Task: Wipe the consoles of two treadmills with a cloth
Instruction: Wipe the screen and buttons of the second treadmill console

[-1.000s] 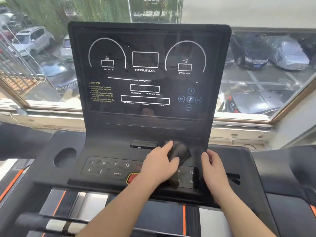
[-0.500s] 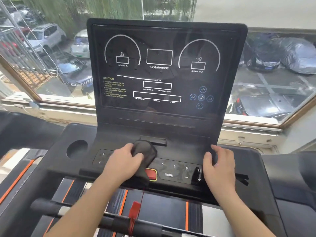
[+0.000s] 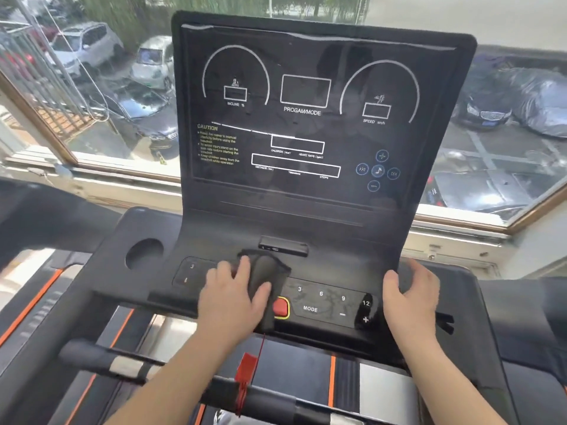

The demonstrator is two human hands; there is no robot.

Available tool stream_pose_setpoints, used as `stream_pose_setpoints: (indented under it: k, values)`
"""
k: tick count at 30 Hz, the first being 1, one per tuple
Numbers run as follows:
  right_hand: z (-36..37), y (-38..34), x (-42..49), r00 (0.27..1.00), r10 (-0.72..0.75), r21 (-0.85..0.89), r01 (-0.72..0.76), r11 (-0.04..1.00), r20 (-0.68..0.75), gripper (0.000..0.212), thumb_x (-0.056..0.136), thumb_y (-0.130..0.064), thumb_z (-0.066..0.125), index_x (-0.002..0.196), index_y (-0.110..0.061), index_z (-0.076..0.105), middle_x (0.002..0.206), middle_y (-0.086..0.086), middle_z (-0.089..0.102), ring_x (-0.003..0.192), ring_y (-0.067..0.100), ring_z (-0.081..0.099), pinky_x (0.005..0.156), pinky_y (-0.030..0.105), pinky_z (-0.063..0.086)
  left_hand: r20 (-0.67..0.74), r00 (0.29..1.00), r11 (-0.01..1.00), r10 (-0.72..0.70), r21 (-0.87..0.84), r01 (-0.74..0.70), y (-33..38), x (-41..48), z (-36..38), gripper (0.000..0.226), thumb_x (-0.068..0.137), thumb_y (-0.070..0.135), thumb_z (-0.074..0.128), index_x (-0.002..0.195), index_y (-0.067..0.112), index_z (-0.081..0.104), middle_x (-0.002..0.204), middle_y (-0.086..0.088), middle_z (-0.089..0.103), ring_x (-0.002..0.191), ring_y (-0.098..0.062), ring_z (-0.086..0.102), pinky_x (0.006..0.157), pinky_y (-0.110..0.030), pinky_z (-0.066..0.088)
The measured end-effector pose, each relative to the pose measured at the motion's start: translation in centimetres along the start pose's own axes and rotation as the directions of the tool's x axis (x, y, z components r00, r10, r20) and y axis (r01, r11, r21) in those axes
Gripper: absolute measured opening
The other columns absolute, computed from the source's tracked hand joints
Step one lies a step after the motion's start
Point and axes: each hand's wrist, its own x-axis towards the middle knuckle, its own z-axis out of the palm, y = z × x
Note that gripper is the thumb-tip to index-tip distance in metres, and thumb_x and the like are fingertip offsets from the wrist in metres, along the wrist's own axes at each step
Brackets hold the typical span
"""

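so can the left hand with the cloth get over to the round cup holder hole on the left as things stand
Probably yes. The left hand presses the dark cloth on the black keypad panel, and only flat bare console lies between it and the round cup holder hole.

black console [image 3: 306, 216] with white printed gauges and yellowish caution text, dark grey cloth [image 3: 266, 271], red stop button [image 3: 279, 307] ringed yellow, red safety clip [image 3: 244, 371], orange stripes on black deck [image 3: 332, 375], blue round icons [image 3: 378, 171]
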Motion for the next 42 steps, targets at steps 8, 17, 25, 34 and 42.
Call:
stream_pose_setpoints:
  k: [8,17,25,34,42]
  values:
    - [-1.8,2.0,0.0,0.972,0.09,-0.11,-0.067,0.992,0.216,0.052,0.109,-0.043,0.043,0.158,-0.026,0.048,0.161,-0.007,0.052,0.149,0.019,0.045,0.121,0.041,0.034,-0.021,0.93,0.927,-0.367,-0.096,0.363,-2.7,2.6,-1.3,0.056,0.099,0.05,0.057,0.141,0.012,0.055,0.127,-0.024,0.051,0.118,-0.048,0.048,0.094,-0.058,0.049]
    - [-3.6,1.0,1.1,0.952,0.092,-0.14,-0.053,0.989,0.291,0.048,0.111,-0.051,0.03,0.11,-0.017,0.065,0.098,-0.011,0.066,0.096,0.015,0.058,0.087,0.037,0.039,0.16,0.98,0.992,0.116,0.04,-0.124,14.4,-2.6,0.9,0.058,0.098,0.055,0.049,0.142,0.018,0.046,0.128,-0.01,0.05,0.116,-0.032,0.053,0.09,-0.042,0.051]
    - [-5.3,0.9,1.5,0.996,0.05,-0.024,-0.048,0.999,0.071,0.039,0.109,-0.035,0.046,0.098,-0.005,0.068,0.099,0.012,0.072,0.089,0.024,0.06,0.076,0.037,0.038,0.456,0.784,0.866,0.422,-0.458,-0.2,21.0,-3.6,0.8,0.023,0.096,0.037,0.058,0.109,0.017,0.061,0.106,-0.011,0.063,0.1,-0.034,0.063,0.082,-0.04,0.057]
    - [1.3,-8.2,-1.1,0.937,-0.092,0.132,0.05,0.99,0.336,0.029,0.106,-0.028,0.055,0.088,-0.02,0.077,0.078,0.003,0.078,0.074,0.018,0.072,0.072,0.033,0.055,0.208,0.951,0.45,-0.227,-0.844,0.292,4.5,2.2,-5.7,0.01,0.095,0.025,0.072,0.105,0.021,0.071,0.094,0.008,0.074,0.077,0.002,0.067,0.064,-0.01,0.049]
    - [7.9,-12.3,-2.1,0.898,0.045,0.232,-0.162,0.959,0.438,0.026,0.105,-0.025,0.059,0.094,-0.013,0.078,0.081,0.011,0.08,0.072,0.019,0.072,0.069,0.034,0.058,-0.006,0.768,0.518,-0.641,-0.741,0.427,-7.1,7.8,-7.9,0.051,0.096,0.041,0.065,0.138,0.019,0.048,0.136,-0.012,0.055,0.118,-0.037,0.059,0.105,-0.052,0.049]
